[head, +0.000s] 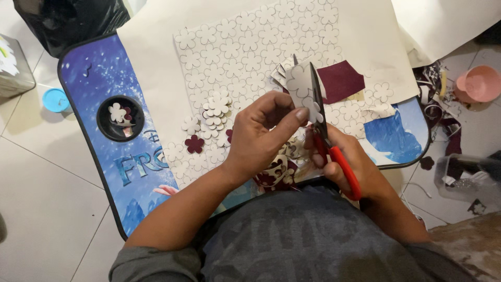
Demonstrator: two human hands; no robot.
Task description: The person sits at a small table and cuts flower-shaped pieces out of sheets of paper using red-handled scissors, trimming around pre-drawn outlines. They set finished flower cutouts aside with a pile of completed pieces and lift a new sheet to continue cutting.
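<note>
1. White flower-printed paper piece (300, 83), a small scrap with outlined blossoms, is sitting just right of the frame's centre, pinched between the thumb and forefinger of the left hand (261, 133), whose other fingers are curling loosely beneath it.
2. Red-handled scissors (326, 138) are cutting into that scrap from below; the right hand (347, 162) is gripping the handles, fingers closed through the loops, and the dark blades are pointing up the frame, nearly shut against the paper.
3. Judging by the pile, a good share of the cutting is done: a heap of loose white flower cut-outs (214, 112) is lying left of centre, with one dark maroon flower cut-out (194, 143) at its lower left edge.
4. Much appears left: the large white sheet of outlined flowers (250, 44) in the upper middle is showing rows of uncut blossoms.
5. A maroon square of paper (342, 78) is lying just right of the blades.
6. Everything is resting on a blue picture-printed lap table (96, 83), whose round black cup holder (121, 119) at the left is holding a few more flowers.
7. Off the table, a small blue lid (56, 99) is lying on the tiled floor at the far left, and a pink bowl (480, 83) is sitting amid trimmings at the far right.
</note>
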